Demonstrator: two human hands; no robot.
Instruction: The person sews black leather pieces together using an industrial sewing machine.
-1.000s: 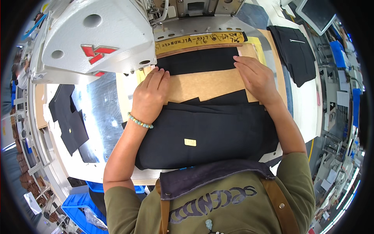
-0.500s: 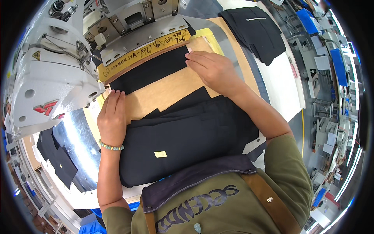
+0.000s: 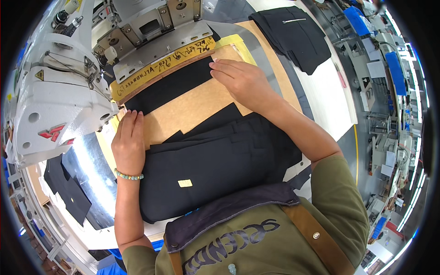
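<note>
A black fabric strip lies across the tan card, with its far edge along the yellow-labelled clamp bar of a sewing machine. My left hand rests at the strip's left end, fingers stretched out and close together on the fabric. At the right end, the fingertips of my right hand touch the strip's edge, also with straight fingers. Both thumbs are largely hidden. Nearest me, a stack of black fabric pieces bears a small pale yellow sticker.
The white machine head stands close left of my left hand. A second black fabric pile, with a metallic strip on top, lies at the far right. More black pieces lie at the left on the shiny metal table.
The whole view has shifted slightly. Both hands stay at the ends of the black strip, and the strip's place against the clamp bar looks unchanged.
</note>
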